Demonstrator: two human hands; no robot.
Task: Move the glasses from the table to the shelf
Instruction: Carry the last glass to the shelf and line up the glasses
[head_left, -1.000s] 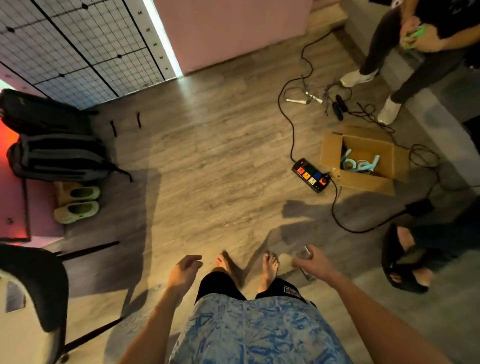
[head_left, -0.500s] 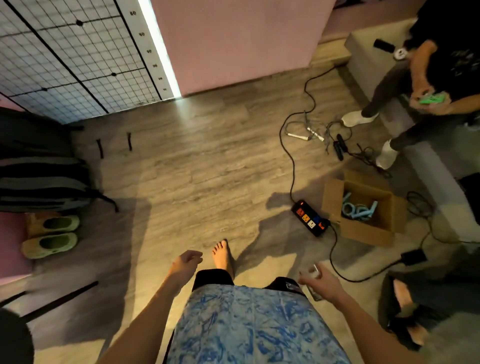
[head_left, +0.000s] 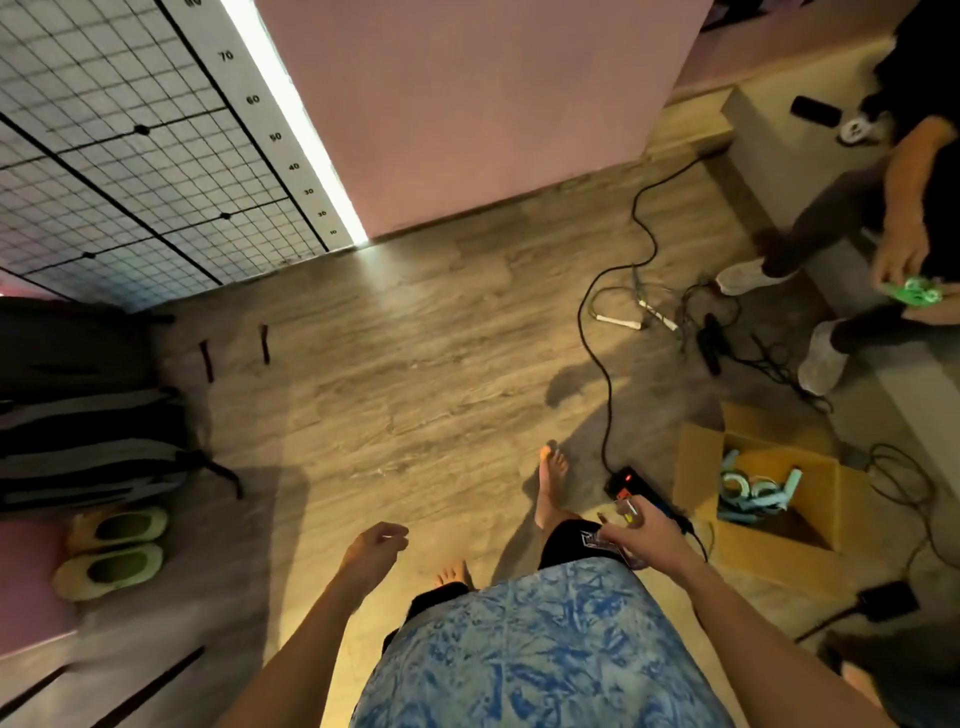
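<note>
Wood flooring at lower right is carrying a power strip (head_left: 641, 493) cable I risk tripping on, my right hand (head_left: 644, 540) gripping a clear glass (head_left: 621, 525), left hand (head_left: 374, 548) loosely curled, empty.

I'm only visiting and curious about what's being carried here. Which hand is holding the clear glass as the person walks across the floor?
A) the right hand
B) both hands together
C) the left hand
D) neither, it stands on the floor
A: the right hand is closed around the clear glass at hip height, while the left hand hangs loosely curled with nothing in it.
</note>
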